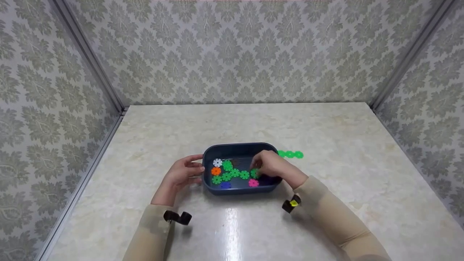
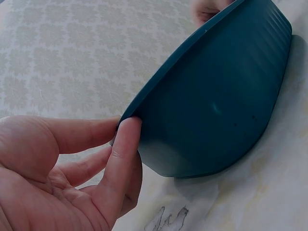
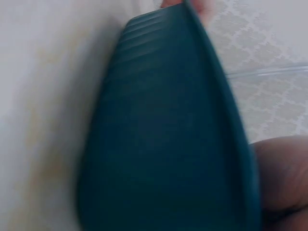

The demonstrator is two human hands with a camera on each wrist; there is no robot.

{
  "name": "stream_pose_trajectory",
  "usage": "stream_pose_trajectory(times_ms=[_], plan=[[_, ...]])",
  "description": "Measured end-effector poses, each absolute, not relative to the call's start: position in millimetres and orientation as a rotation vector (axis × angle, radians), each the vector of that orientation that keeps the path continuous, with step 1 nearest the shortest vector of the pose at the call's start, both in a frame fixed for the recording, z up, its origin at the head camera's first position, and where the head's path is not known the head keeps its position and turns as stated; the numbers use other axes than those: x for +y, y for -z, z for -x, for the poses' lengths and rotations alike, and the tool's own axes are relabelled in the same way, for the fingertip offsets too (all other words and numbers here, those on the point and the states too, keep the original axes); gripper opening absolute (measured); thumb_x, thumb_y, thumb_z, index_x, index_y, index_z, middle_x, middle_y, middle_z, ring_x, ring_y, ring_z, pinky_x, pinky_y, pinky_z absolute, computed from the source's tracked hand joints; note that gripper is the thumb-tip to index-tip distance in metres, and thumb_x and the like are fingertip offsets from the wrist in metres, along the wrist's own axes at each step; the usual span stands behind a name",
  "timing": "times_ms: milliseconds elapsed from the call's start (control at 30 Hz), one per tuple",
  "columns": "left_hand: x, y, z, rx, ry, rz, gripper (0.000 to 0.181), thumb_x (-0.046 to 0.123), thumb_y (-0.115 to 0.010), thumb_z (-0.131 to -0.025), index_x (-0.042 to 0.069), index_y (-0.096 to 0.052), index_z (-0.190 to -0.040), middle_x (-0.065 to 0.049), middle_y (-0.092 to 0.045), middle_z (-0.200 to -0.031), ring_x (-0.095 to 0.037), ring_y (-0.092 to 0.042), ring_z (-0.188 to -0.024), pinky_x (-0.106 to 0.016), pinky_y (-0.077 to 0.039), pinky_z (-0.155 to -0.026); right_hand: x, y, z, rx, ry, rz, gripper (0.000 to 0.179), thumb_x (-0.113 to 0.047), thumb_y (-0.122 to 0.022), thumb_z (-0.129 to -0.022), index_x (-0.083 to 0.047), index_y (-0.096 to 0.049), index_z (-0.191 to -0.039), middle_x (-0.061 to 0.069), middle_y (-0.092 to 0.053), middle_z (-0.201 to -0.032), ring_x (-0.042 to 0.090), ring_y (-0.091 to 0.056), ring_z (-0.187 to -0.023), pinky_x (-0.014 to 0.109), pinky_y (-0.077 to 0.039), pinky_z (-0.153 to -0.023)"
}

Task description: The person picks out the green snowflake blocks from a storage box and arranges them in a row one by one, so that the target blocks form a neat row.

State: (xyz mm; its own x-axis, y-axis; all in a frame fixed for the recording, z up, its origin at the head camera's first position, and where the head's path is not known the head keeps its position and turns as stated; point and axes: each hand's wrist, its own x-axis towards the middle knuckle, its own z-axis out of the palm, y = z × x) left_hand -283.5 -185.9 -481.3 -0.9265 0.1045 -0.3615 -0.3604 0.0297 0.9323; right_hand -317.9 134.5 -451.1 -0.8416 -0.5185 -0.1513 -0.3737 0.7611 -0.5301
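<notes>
A dark blue plastic basin (image 1: 241, 192) sits on the table with several notched plastic discs inside it. My left hand (image 1: 184, 172) pinches the basin's left rim; in the left wrist view the thumb and fingertips (image 2: 129, 130) meet at the edge. Over the right rim reaches my right hand (image 1: 270, 165), its fingers bent down into the basin beside a green disc (image 1: 255, 173). I cannot tell whether they grip a disc. Among the other discs are a white one (image 1: 217, 162), an orange one (image 1: 216, 171), a pink one (image 1: 253, 182) and a blue one (image 1: 225, 185).
A row of joined green discs (image 1: 290, 154) lies on the marbled table (image 1: 163, 134), just outside the basin's right end. Patterned walls (image 1: 232, 54) close off the back and both sides. Each sleeve carries a small black camera mount (image 1: 177, 217).
</notes>
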Motion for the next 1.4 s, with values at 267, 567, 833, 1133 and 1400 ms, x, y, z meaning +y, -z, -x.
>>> stream_pose_trajectory(times_ms=[267,567,833,1133,1400], plan=[[-185.3,480.1,283.0,1.985,-1.964,0.275,0.060,-0.001,-0.070,-0.094,0.012,-0.052,-0.150,-0.007,-0.062,-0.109,-0.015,-0.065,-0.088,-0.029,-0.061,-0.067,149.8,441.4,321.6,2.557,0.974,0.628,0.023,-0.004,-0.079,-0.086,-0.013,-0.081,-0.107,0.007,-0.075,-0.098,0.016,-0.065,-0.086,0.032,-0.056,-0.077],[-186.5,481.9,282.8,1.967,-1.994,0.252,0.060,0.000,-0.070,-0.094,0.010,-0.051,-0.150,-0.006,-0.061,-0.108,-0.014,-0.065,-0.085,-0.027,-0.061,-0.066,172.6,436.5,321.1,2.433,1.247,0.471,0.027,-0.009,-0.077,-0.088,-0.010,-0.078,-0.115,0.006,-0.075,-0.098,0.017,-0.065,-0.078,0.028,-0.052,-0.062],[-186.7,480.4,280.5,1.973,-1.990,0.252,0.059,0.000,-0.068,-0.096,0.011,-0.050,-0.151,-0.006,-0.063,-0.110,-0.013,-0.065,-0.085,-0.027,-0.061,-0.066,191.7,436.4,324.6,2.416,1.358,0.387,0.033,-0.012,-0.076,-0.091,-0.005,-0.075,-0.122,0.005,-0.072,-0.102,0.012,-0.068,-0.086,0.029,-0.059,-0.081],[-185.3,480.5,282.0,1.962,-1.998,0.253,0.059,0.000,-0.068,-0.095,0.011,-0.051,-0.150,-0.006,-0.063,-0.108,-0.014,-0.065,-0.085,-0.028,-0.061,-0.065,208.2,438.6,324.2,2.386,1.466,0.309,0.034,-0.012,-0.077,-0.090,-0.004,-0.073,-0.123,0.002,-0.069,-0.102,0.014,-0.065,-0.092,0.025,-0.059,-0.083],[-185.0,480.9,282.1,1.968,-1.982,0.250,0.059,0.000,-0.069,-0.095,0.011,-0.051,-0.150,-0.007,-0.061,-0.111,-0.015,-0.064,-0.086,-0.028,-0.061,-0.066,224.3,439.5,325.9,2.396,1.481,0.279,0.038,-0.014,-0.077,-0.090,-0.004,-0.072,-0.127,0.007,-0.070,-0.112,0.015,-0.064,-0.096,0.024,-0.059,-0.085]])
